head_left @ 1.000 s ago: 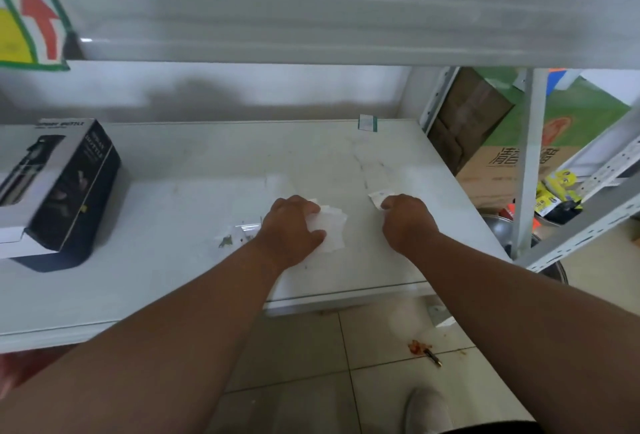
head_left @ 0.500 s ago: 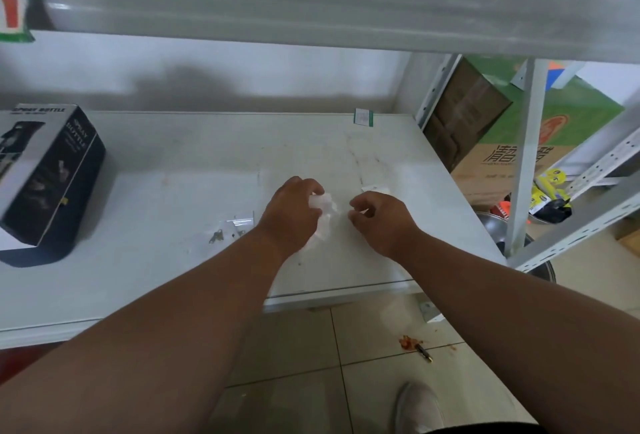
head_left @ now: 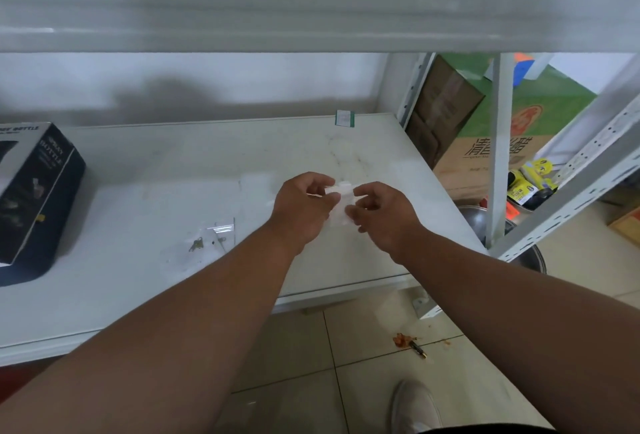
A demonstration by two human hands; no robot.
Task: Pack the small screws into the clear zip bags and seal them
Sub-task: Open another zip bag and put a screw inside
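A black box (head_left: 36, 191) was seen standing at the far left of the white shelf (head_left: 138, 281), well apart from the hands, and a small green-edged tag (head_left: 345, 118) was propped at the back edge against the wall. Nearer in, a clear zip bag (head_left: 221, 234) lay flat on the shelf with a few small screws (head_left: 196, 245) just beside it, left of the left forearm. Above the shelf, a bunch of clear zip bags (head_left: 341, 201) was pinched between both hands: the left hand (head_left: 303, 208) was curled around its left side, the right hand (head_left: 384, 213) was closed on its right edge with thumb and fingertips. An upper shelf board (head_left: 311, 0) was hung low overhead. The front edge was crossed by both forearms. To the right, an upright post (head_left: 498, 142) and cardboard cartons (head_left: 491, 156) were crowded close; tiled floor (head_left: 363, 374) lay open below.
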